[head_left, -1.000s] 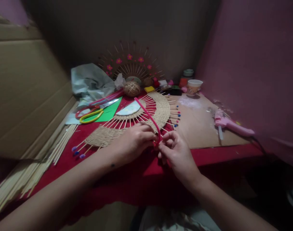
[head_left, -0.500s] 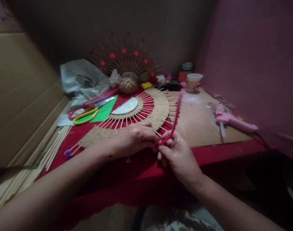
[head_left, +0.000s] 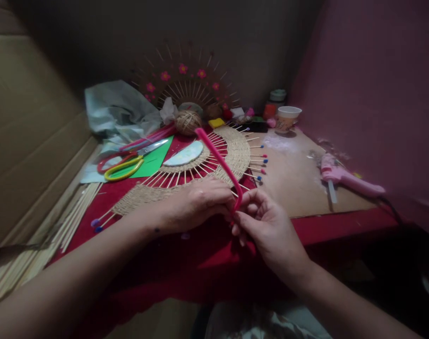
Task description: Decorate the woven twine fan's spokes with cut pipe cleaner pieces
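There are 1 bent stem (head_left: 218, 157), 2 fans (head_left: 238, 151) and 5 large flowers (head_left: 183, 68). The rest includes 2 scissor loops (head_left: 111, 178), 1 green sheet (head_left: 154, 162), 1 twine ball (head_left: 186, 123), 1 cup (head_left: 287, 120) and 1 glue gun (head_left: 345, 178).

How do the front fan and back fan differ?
Pose: front fan lies flat on red cloth; back fan stands up behind it.
Surface: front fan's band is plain tan weave; back fan is darker, with pink flowers.
Tips: front fan's show coloured balls; back fan's look dark, too dim to detail.
Shared: radiating spokes.
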The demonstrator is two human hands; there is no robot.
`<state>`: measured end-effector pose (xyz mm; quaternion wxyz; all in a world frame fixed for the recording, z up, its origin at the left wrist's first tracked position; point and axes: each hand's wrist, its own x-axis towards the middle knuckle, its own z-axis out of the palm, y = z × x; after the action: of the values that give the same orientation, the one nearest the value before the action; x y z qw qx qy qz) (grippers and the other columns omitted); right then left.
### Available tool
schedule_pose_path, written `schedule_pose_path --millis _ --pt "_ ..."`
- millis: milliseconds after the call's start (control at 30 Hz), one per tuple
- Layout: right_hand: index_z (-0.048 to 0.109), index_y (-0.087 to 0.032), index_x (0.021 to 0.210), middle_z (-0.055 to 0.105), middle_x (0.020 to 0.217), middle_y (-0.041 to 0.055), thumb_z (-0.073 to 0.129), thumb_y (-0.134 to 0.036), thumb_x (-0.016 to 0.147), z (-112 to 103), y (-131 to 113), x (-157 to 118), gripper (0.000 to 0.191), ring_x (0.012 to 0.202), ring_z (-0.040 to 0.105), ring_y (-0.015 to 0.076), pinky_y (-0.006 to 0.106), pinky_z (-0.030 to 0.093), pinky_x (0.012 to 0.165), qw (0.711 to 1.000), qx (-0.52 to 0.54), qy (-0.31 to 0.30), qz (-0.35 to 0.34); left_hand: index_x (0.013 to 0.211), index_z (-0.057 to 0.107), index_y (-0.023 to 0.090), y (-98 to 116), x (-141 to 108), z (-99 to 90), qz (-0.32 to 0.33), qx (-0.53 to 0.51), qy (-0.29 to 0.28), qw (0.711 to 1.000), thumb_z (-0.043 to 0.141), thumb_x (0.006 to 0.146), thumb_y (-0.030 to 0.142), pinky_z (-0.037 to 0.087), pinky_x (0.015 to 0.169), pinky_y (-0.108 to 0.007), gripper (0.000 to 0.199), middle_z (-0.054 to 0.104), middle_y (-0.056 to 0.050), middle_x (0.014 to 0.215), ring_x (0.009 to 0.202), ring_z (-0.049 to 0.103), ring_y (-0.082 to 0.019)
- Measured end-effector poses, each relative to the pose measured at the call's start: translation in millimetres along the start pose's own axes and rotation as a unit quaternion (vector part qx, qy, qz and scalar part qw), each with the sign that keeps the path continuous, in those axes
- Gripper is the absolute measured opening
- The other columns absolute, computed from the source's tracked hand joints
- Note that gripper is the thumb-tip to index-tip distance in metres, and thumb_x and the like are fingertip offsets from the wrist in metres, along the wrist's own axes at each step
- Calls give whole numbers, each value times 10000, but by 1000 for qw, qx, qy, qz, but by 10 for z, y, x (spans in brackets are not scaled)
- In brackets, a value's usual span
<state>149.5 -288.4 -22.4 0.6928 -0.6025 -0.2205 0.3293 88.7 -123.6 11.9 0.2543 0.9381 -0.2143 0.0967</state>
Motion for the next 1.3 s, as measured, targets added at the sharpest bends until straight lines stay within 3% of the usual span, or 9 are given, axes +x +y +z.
schedule_pose_path --millis 300,400,733,833,933,1100,1200,1300 --pt "484 -209 796 578 605 -59 594 -204 773 63 98 -5 113 445 509 60 171 407 398 998 -22 20 -57 812 639 162 -61 -52 13 -52 -23 22 998 560 837 90 450 708 -204 110 625 15 766 751 566 -93" --pt "510 -208 812 590 673 -44 581 -192 786 74 123 -16 77 509 546 64 172 433 434 997 -32 23 -71 792 622 145 -22 -48 2 -83 -27 23 996 552 832 79 438 627 -171 104 608 22 731 694 561 -77" --pt "546 -209 820 590 654 -41 605 -214 776 93 147 -45 74 506 544 76 188 453 439 997 9 32 -63 838 640 160 -36 -44 -16 -102 -69 13 992 544 838 121 442 608 -157 104 627 26 745 668 569 -67" --pt "572 -212 819 607 675 -30 612 -204 776 89 143 -84 59 534 551 81 198 462 476 994 -18 53 -97 797 641 159 3 -30 -41 -117 -64 12 991 529 840 115 431 590 -150 127 613 29 721 658 553 -62" --pt "606 -219 833 647 757 -7 604 -171 780 45 144 -113 71 650 603 105 220 500 585 984 -61 68 -155 791 643 170 52 -17 -79 -150 -69 -13 986 516 829 107 427 565 -151 146 615 28 738 657 549 -68" --pt "625 -244 929 671 852 9 601 -151 789 -84 215 -109 171 782 635 138 250 521 691 971 -118 50 -204 835 651 168 108 -14 -148 -196 -96 -110 970 451 831 91 435 511 -171 214 611 0 778 623 565 -88" --pt "606 -254 999 662 876 15 604 -161 794 -131 251 -106 225 805 633 151 273 522 709 961 -146 61 -227 941 651 183 151 -26 -168 -170 -105 -114 973 515 839 136 458 563 -186 176 633 -12 842 704 592 -110" --pt "605 -236 1022 656 902 23 586 -155 801 -137 220 -119 236 837 630 151 292 518 771 963 -143 40 -223 1067 619 204 238 -51 -125 -105 -109 -59 987 621 817 204 474 688 -203 250 647 -15 952 831 599 -117"
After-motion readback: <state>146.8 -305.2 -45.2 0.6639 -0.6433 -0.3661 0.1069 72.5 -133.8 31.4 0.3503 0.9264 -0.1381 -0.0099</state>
